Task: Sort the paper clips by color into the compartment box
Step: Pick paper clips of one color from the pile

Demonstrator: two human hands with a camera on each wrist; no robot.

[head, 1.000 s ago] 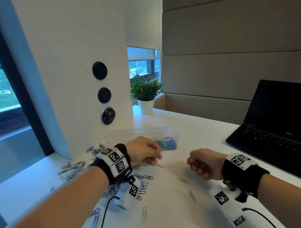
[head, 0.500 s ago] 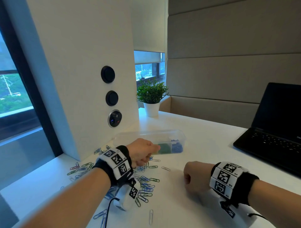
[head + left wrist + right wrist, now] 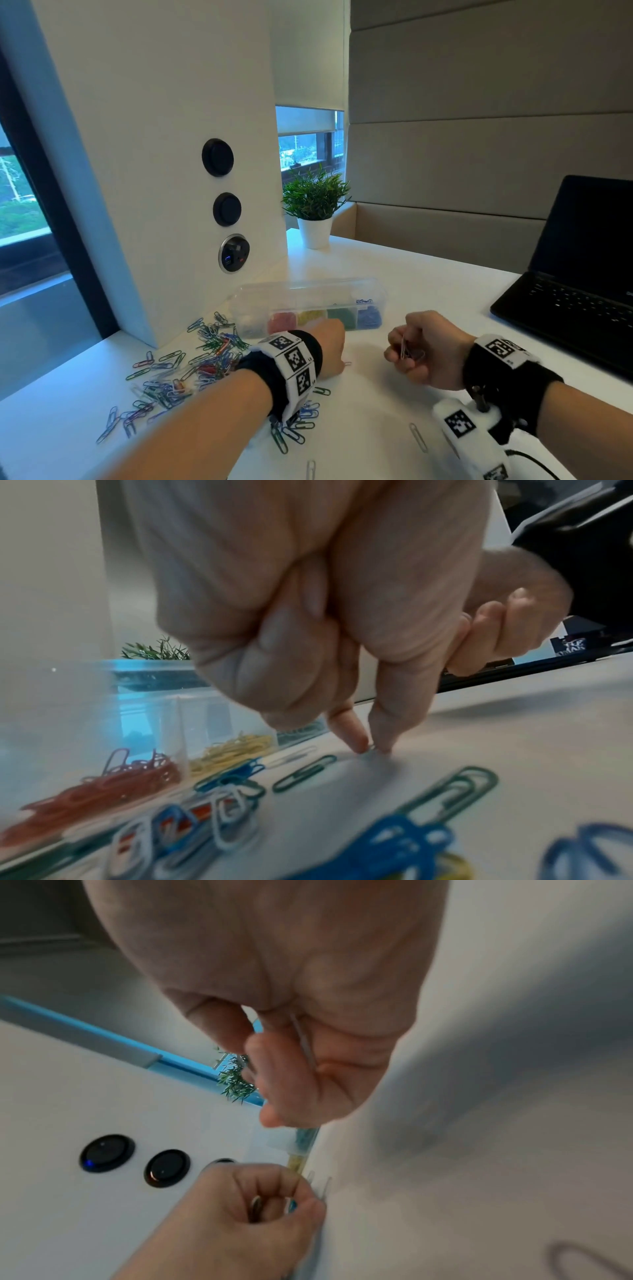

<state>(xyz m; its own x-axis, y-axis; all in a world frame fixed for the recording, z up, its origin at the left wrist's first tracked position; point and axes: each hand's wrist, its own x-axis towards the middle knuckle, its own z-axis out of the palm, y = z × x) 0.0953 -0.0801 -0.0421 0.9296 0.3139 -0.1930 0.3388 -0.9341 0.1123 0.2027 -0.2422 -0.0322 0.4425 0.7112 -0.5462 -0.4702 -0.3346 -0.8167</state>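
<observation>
Red, yellow, green, seemingly blue paper clips [image 3: 325,318]

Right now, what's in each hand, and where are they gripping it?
Right hand: a few silver clips, clenched in the fist. Left hand: thumb and forefinger pinch a small clip on the table; which part cannot be told.

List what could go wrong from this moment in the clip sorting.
1. The left hand pinches a pale clip flat on the table with just two fingertips; such a shallow grip may slip.
2. The right hand clutches a bundle of silvery clips; some could drop or land in the wrong compartment.
3. The left forearm lies over the loose pile, so moving it may scatter clips.
</observation>
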